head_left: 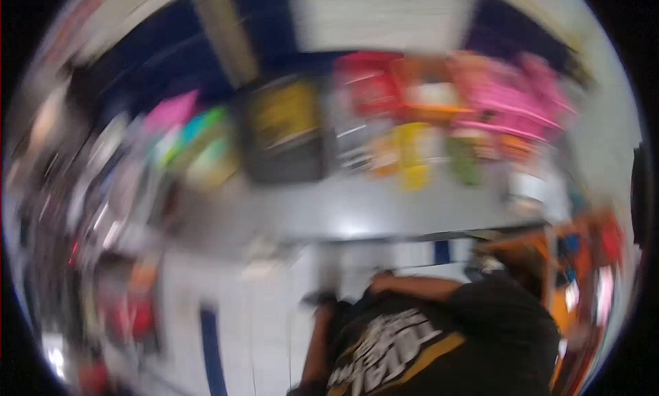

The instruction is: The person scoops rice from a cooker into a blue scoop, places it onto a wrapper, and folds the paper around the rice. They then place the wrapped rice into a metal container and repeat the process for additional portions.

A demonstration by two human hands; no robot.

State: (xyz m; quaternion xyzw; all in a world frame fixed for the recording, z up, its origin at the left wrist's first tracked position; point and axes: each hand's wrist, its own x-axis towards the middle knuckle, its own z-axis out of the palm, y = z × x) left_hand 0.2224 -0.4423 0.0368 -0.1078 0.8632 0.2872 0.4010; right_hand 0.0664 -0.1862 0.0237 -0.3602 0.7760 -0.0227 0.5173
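Everything is smeared by motion. My left hand hangs low in front of my dark printed shirt, beside a small dark shape that is too blurred to name. Close to the front of the shirt is my right hand, its forearm reaching in from the right. The fingers of both hands are blurred. Both are below the front edge of a grey counter, over a white tiled floor.
On the counter stand a black tray with yellow contents, a red container, pink baskets and a yellow item. Green and pink items lie left. An orange shelf stands right; red objects sit at lower left.
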